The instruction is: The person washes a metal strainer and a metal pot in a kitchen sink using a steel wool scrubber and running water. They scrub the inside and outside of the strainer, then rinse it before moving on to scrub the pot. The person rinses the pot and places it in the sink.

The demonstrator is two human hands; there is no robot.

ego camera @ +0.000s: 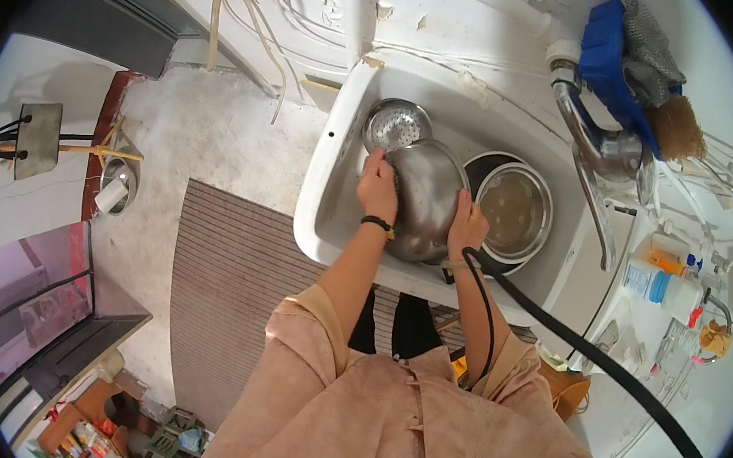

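Note:
A stainless steel bowl (427, 198) is tilted on its side over the white sink (315, 188), its rounded outside towards my left hand. My right hand (469, 225) grips its rim on the right. Against the bowl's left side presses my left hand (380, 189), fingers curled around a dark, rough scouring pad (399, 173) that is mostly hidden. Beyond the bowl a perforated metal colander (400, 126) rests in the sink. To the right, a metal basin of cloudy water (514, 210) sits within a larger dark-lined pan (476, 167).
A chrome faucet (594, 203) reaches over the sink's right side. Above it hangs a blue holder (606, 67) with a mesh cloth and sponge. Bottles (659, 287) stand on the right. A black cable (604, 358) crosses by my right forearm. A ribbed mat (231, 282) covers the floor.

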